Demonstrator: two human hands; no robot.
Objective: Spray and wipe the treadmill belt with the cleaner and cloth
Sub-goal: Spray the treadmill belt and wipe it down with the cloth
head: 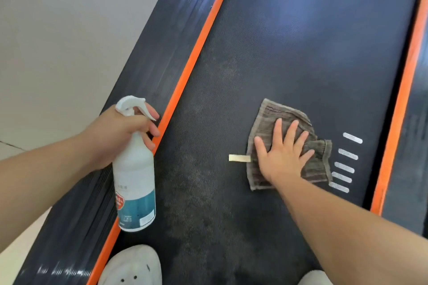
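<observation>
The dark textured treadmill belt runs up the middle of the view between two orange strips. A grey-brown striped cloth lies flat on the belt at centre right. My right hand presses down on it with fingers spread. A small beige tag sticks out from the cloth's left edge. My left hand is wrapped around the neck of a white spray bottle with a teal label, held upright over the left orange strip, a finger by the trigger.
Ribbed dark side rails flank the belt, with a second orange strip at the right. White dash markings sit on the belt beside the cloth. Two pale shoes stand on the belt at the bottom. Light floor lies to the left.
</observation>
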